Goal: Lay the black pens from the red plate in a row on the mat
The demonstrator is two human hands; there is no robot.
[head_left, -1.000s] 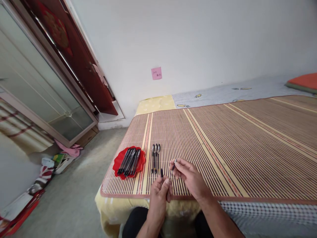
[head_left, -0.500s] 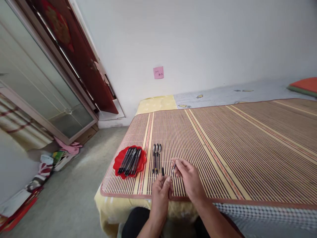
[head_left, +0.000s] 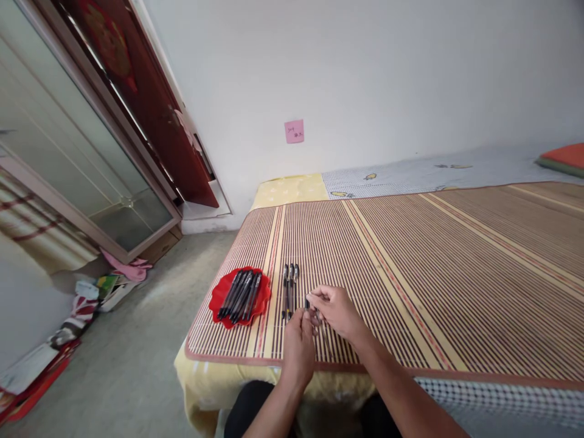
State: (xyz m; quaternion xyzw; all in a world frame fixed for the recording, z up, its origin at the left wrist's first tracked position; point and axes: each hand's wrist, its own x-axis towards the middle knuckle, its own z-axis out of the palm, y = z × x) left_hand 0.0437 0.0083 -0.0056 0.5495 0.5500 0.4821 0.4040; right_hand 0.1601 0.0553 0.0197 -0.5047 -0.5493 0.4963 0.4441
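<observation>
My left hand is closed at the front edge of the striped mat, its thumb and fingers pinched on a pen. The pen's dark end sticks up between my hands, and the rest of it is mostly hidden. Just to the right, my right hand pinches that dark end with thumb and forefinger. A thin, blurred strip shows below my right fingers; I cannot make out what it is. Beyond my left hand lie three pens side by side. Several black pens rest in a red scalloped dish to the left.
The striped mat covers a bed with yellow cloth along its front left. A pink note is stuck on the white wall. An orange-and-green cushion sits far right. Clutter lines the floor at left.
My right hand has moved left and its fingers now meet the dark end above my left hand. The slim piece it held up earlier is no longer clearly visible.
</observation>
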